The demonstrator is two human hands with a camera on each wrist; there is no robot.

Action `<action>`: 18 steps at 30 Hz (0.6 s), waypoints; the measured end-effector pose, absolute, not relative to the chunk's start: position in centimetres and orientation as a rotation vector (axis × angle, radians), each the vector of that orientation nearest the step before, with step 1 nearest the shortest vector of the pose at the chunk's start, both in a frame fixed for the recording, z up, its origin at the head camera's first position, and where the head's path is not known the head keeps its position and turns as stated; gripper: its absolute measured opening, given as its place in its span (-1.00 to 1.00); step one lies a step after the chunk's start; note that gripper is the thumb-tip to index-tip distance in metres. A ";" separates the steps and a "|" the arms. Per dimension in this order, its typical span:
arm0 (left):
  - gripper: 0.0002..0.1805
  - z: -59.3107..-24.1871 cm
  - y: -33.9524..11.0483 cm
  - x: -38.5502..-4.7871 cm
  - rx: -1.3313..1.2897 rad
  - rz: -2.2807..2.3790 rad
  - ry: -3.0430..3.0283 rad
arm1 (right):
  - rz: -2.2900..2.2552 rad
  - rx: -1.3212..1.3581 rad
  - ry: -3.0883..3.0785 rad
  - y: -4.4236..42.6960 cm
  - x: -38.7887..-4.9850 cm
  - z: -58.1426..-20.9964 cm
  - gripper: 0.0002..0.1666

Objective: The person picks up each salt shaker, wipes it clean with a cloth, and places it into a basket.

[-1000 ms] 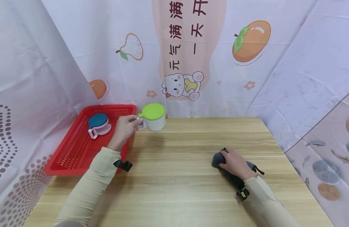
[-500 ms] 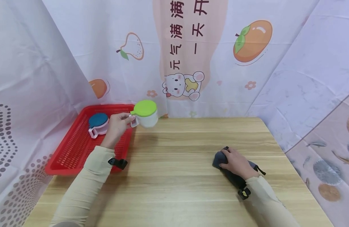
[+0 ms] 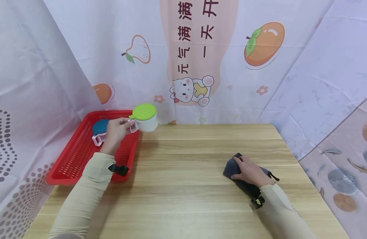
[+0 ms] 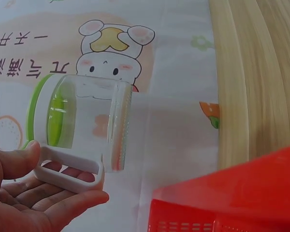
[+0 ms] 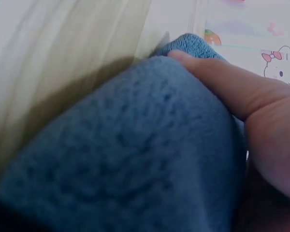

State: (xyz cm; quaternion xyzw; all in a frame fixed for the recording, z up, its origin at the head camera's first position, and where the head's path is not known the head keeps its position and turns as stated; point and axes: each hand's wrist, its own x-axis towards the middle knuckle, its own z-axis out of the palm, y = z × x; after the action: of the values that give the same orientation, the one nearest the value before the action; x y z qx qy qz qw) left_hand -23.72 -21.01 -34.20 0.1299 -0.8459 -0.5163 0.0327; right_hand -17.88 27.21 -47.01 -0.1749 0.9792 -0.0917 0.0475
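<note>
My left hand point(image 3: 116, 132) pinches the white handle of a clear seasoning jar point(image 3: 147, 123) with a bright green lid. It holds the jar in the air at the right rim of the red basket point(image 3: 132, 156). In the left wrist view the jar point(image 4: 94, 121) is see-through, with the thumb on top of its handle. A second jar, with a blue lid point(image 3: 100, 126) and a pale handle, sits in the basket, partly hidden by my left hand. My right hand point(image 3: 250, 171) grips a dark blue, fluffy cloth point(image 3: 232, 167) on the table; the right wrist view shows my thumb pressing the cloth point(image 5: 125, 145).
The wooden table point(image 3: 183, 199) stretches between the basket and the cloth. A white printed curtain point(image 3: 111, 39) hangs along the table's back edge, and more cloth sheets stand at both sides. Each wrist wears a black camera strap.
My left hand has carried the green-lidded jar leftward and slightly up, closer to the basket, and now covers part of the blue-lidded jar. My right hand stays on the cloth, almost still.
</note>
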 end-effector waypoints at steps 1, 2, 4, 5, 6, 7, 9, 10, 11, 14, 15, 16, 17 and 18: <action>-0.52 -34.3 -21.2 -23.8 0.406 -1.589 -2.602 | -0.285 -0.530 2.974 27.3 -17.9 -46.9 -0.05; -0.52 -34.3 -21.4 -23.8 0.413 -1.584 -2.602 | -0.293 -0.526 2.963 27.3 -17.9 -46.8 -0.04; -0.51 -34.4 -21.7 -23.9 0.427 -1.586 -2.596 | -0.319 -0.515 2.950 27.5 -18.0 -46.5 -0.03; -0.51 -34.5 -21.9 -23.9 0.437 -1.585 -2.593 | -0.331 -0.509 2.953 27.5 -18.0 -46.4 -0.05; -0.51 -34.5 -22.0 -23.9 0.444 -1.587 -2.590 | -0.340 -0.500 2.960 27.6 -18.0 -46.2 -0.07; -0.51 -34.5 -22.2 -23.9 0.452 -1.590 -2.590 | -0.344 -0.492 2.972 27.6 -17.9 -46.0 -0.10; -0.51 -34.5 -22.4 -23.9 0.461 -1.591 -2.585 | -0.338 -0.473 3.003 27.6 -17.8 -45.7 -0.16; -0.50 -34.4 -22.5 -23.9 0.462 -1.590 -2.579 | -0.321 -0.469 3.019 27.6 -17.8 -45.6 -0.19; -0.50 -34.4 -22.6 -24.0 0.466 -1.589 -2.577 | -0.300 -0.473 3.032 27.6 -17.7 -45.5 -0.21; -0.49 -34.3 -22.9 -24.2 0.478 -1.579 -2.571 | -0.237 -0.490 3.053 27.6 -17.6 -45.6 -0.23; -0.49 -34.3 -22.9 -24.3 0.479 -1.574 -2.568 | -0.223 -0.498 3.054 27.6 -17.6 -45.7 -0.23; -0.49 -34.3 -23.0 -24.4 0.480 -1.569 -2.567 | -0.216 -0.499 3.054 27.6 -17.5 -45.8 -0.23; -0.49 -34.3 -23.2 -24.4 0.482 -1.564 -2.567 | -0.214 -0.498 3.053 27.7 -17.5 -46.0 -0.22; -0.49 -34.3 -23.3 -24.5 0.483 -1.552 -2.570 | -0.218 -0.490 3.049 27.7 -17.4 -46.1 -0.22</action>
State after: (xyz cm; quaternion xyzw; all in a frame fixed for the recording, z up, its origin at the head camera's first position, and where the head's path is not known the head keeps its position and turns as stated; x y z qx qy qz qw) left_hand -24.47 -23.29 -34.34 0.1588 -0.8440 -0.5098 0.0503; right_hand -17.42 27.71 -46.14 -0.1583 0.9846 -0.0704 0.0226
